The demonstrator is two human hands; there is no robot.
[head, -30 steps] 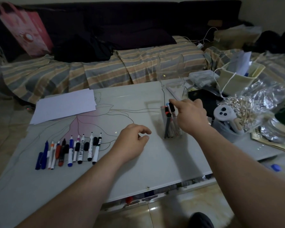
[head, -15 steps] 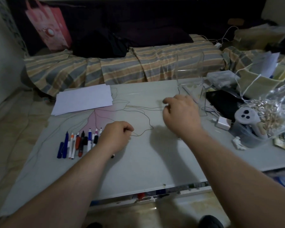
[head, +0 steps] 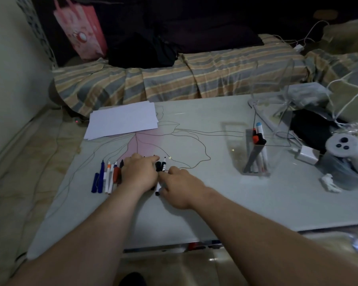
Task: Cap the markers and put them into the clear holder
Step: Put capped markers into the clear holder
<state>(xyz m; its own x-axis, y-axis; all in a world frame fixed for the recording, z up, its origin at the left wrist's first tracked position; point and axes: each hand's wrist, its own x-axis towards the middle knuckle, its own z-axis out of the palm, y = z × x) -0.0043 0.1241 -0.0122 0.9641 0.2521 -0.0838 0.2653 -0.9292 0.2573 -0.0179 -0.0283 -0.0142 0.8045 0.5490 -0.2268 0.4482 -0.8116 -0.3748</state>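
The uncapped markers [head: 110,178] lie in a row on the table [head: 215,203], well apart from the clear holder [head: 256,153]. The left hand [head: 140,174] rests palm-down over the row, fingers curled onto it. The right hand [head: 179,185] reaches alongside, fingertips touching a black marker [head: 160,172]; whether either hand grips anything cannot be told.

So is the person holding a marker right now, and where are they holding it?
Cannot be told. Both the left hand and right hand rest over the row of markers on the table, hiding any grip.
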